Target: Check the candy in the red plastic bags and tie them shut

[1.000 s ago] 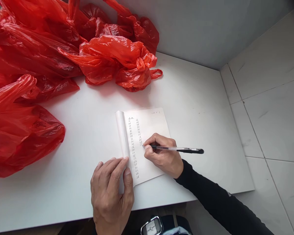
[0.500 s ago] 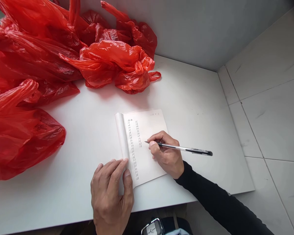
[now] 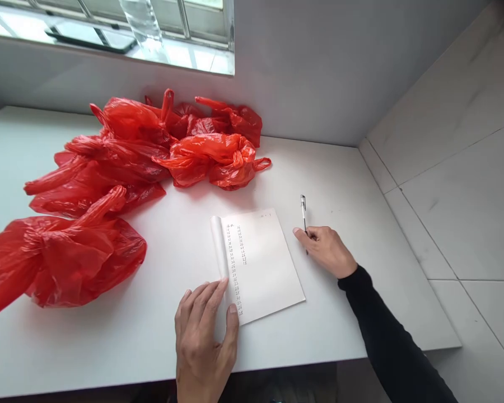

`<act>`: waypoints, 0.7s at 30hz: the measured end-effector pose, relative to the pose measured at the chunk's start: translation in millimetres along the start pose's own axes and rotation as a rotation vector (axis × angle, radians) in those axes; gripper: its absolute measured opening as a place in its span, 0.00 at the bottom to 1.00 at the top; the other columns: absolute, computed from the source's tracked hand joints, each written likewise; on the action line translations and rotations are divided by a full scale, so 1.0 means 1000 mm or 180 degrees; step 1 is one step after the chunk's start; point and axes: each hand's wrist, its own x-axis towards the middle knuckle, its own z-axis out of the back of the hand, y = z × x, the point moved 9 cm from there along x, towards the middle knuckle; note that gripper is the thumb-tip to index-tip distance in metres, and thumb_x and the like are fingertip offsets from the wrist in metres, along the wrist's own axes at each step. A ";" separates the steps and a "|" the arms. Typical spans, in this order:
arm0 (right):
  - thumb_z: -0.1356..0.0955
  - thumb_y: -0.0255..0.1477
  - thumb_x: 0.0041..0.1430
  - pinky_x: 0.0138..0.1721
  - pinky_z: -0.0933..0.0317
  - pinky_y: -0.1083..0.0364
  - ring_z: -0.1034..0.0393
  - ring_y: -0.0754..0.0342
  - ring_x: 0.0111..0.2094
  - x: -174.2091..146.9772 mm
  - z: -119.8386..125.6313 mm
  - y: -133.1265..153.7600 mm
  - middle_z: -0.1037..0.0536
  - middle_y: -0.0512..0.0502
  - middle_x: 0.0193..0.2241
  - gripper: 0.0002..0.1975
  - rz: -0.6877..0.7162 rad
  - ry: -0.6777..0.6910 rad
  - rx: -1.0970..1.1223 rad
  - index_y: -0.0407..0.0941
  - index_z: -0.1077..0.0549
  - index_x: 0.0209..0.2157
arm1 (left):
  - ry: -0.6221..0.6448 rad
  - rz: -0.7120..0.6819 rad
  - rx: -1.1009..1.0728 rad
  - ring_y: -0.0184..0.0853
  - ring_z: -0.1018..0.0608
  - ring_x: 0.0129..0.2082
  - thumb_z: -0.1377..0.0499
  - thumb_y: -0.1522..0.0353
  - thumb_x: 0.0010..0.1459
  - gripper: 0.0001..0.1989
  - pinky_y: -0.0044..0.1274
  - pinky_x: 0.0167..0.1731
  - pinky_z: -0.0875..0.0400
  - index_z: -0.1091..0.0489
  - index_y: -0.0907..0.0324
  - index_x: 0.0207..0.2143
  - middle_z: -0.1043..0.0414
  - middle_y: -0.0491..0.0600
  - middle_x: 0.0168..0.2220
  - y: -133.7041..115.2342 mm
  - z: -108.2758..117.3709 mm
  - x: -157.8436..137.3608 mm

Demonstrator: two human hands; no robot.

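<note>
A person is sitting at a white desk (image 3: 340, 168) set against a grey wall, the left hand (image 3: 204, 336) lying flat with its fingers (image 3: 210, 294) together and outstretched, pinning the folded-back near corner of an open notepad (image 3: 269, 268) that is lying at the middle of the desk and carrying two short columns of handwritten numbers down its left side. Just right of the pad, the right hand (image 3: 327, 249) is resting on the desk with its fingers curled loosely around the lower end of a pen (image 3: 303, 210), whose clear barrel is pointing away toward the wall and lying almost flat on the surface; whether the grip is firm or merely resting cannot be told from here. A heap of red plastic bags (image 3: 121, 168) is spreading across the far left of the desk, well apart from the pad, beneath a window (image 3: 109, 28). Judging by the scene, setting the pen down cleanly is asking for a low, gentle release parallel to the pad's edge so it is not rolling toward the desk's right side, while the left hand is best keeping steady pressure so the turned-back page is not springing over the figures.
</note>
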 end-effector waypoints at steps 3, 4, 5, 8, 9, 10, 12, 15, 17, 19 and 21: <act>0.33 0.45 0.62 0.23 0.53 0.55 0.50 0.57 0.18 0.009 0.026 -0.023 0.42 0.54 0.14 0.28 -0.0181 -0.0186 -0.0374 0.47 0.48 0.16 | 0.0190 -0.0081 0.0107 0.45 0.31 0.62 0.43 0.71 0.66 0.27 0.46 0.68 0.46 0.39 0.54 0.66 0.27 0.53 0.58 -0.003 -0.006 0.002; 0.33 0.44 0.61 0.23 0.54 0.54 0.51 0.57 0.18 0.012 0.034 -0.029 0.43 0.54 0.14 0.28 -0.0237 -0.0294 -0.0480 0.47 0.49 0.16 | 0.0268 -0.0104 0.0137 0.45 0.32 0.64 0.44 0.71 0.67 0.27 0.45 0.68 0.48 0.40 0.54 0.67 0.28 0.52 0.60 -0.004 -0.008 0.004; 0.33 0.43 0.61 0.24 0.55 0.54 0.53 0.56 0.19 0.014 0.042 -0.035 0.44 0.53 0.14 0.28 -0.0288 -0.0404 -0.0573 0.48 0.50 0.16 | 0.0349 -0.0124 0.0161 0.45 0.34 0.65 0.44 0.70 0.67 0.28 0.45 0.69 0.50 0.42 0.53 0.68 0.29 0.51 0.61 -0.005 -0.011 0.005; 0.33 0.44 0.60 0.24 0.55 0.53 0.54 0.55 0.19 0.021 0.057 -0.047 0.45 0.53 0.14 0.28 -0.0374 -0.0642 -0.0751 0.48 0.49 0.15 | 0.0567 -0.0157 0.0212 0.45 0.38 0.68 0.45 0.67 0.68 0.29 0.45 0.70 0.56 0.45 0.51 0.69 0.33 0.49 0.65 -0.009 -0.021 0.009; 0.33 0.45 0.60 0.24 0.54 0.53 0.52 0.55 0.19 0.023 0.060 -0.049 0.43 0.53 0.14 0.28 -0.0373 -0.0675 -0.0773 0.48 0.47 0.15 | 0.0618 -0.0164 0.0228 0.45 0.39 0.68 0.45 0.66 0.68 0.30 0.46 0.70 0.57 0.46 0.50 0.70 0.34 0.48 0.65 -0.011 -0.024 0.009; 0.33 0.47 0.60 0.25 0.52 0.53 0.50 0.55 0.19 0.025 0.061 -0.052 0.41 0.52 0.15 0.28 -0.0360 -0.0692 -0.0776 0.49 0.45 0.15 | 0.0651 -0.0168 0.0243 0.46 0.39 0.68 0.44 0.66 0.67 0.30 0.47 0.70 0.58 0.47 0.50 0.70 0.35 0.48 0.66 -0.011 -0.026 0.010; 0.33 0.49 0.60 0.26 0.48 0.53 0.44 0.54 0.20 0.027 0.062 -0.055 0.36 0.51 0.16 0.27 -0.0318 -0.0709 -0.0747 0.49 0.41 0.16 | 0.0681 -0.0194 0.0261 0.47 0.40 0.69 0.44 0.65 0.67 0.32 0.49 0.70 0.60 0.48 0.50 0.70 0.36 0.49 0.66 -0.012 -0.028 0.010; 0.34 0.52 0.60 0.29 0.44 0.54 0.39 0.53 0.22 0.027 0.063 -0.059 0.30 0.50 0.19 0.25 -0.0266 -0.0798 -0.0678 0.48 0.37 0.19 | 0.0722 -0.0263 0.0246 0.48 0.41 0.69 0.43 0.63 0.66 0.34 0.48 0.71 0.60 0.50 0.51 0.71 0.37 0.51 0.66 -0.012 -0.029 0.009; 0.34 0.53 0.60 0.30 0.43 0.53 0.37 0.53 0.23 0.025 0.065 -0.061 0.29 0.50 0.20 0.26 -0.0245 -0.0891 -0.0634 0.48 0.36 0.21 | 0.0763 -0.0302 0.0219 0.47 0.41 0.69 0.43 0.63 0.65 0.35 0.47 0.71 0.59 0.52 0.51 0.71 0.37 0.52 0.66 -0.012 -0.029 0.009; 0.35 0.56 0.59 0.30 0.43 0.53 0.36 0.52 0.24 0.022 0.066 -0.062 0.28 0.49 0.20 0.27 -0.0215 -0.0961 -0.0583 0.48 0.35 0.21 | 0.0779 -0.0318 0.0201 0.46 0.39 0.69 0.44 0.63 0.65 0.35 0.47 0.71 0.58 0.52 0.51 0.71 0.36 0.52 0.66 -0.011 -0.030 0.009; 0.36 0.58 0.59 0.29 0.43 0.54 0.35 0.52 0.23 0.018 0.067 -0.063 0.28 0.49 0.20 0.28 -0.0172 -0.1008 -0.0523 0.48 0.35 0.22 | 0.0755 -0.0304 0.0200 0.46 0.39 0.68 0.44 0.63 0.66 0.34 0.48 0.70 0.58 0.52 0.52 0.71 0.35 0.53 0.65 -0.009 -0.030 0.009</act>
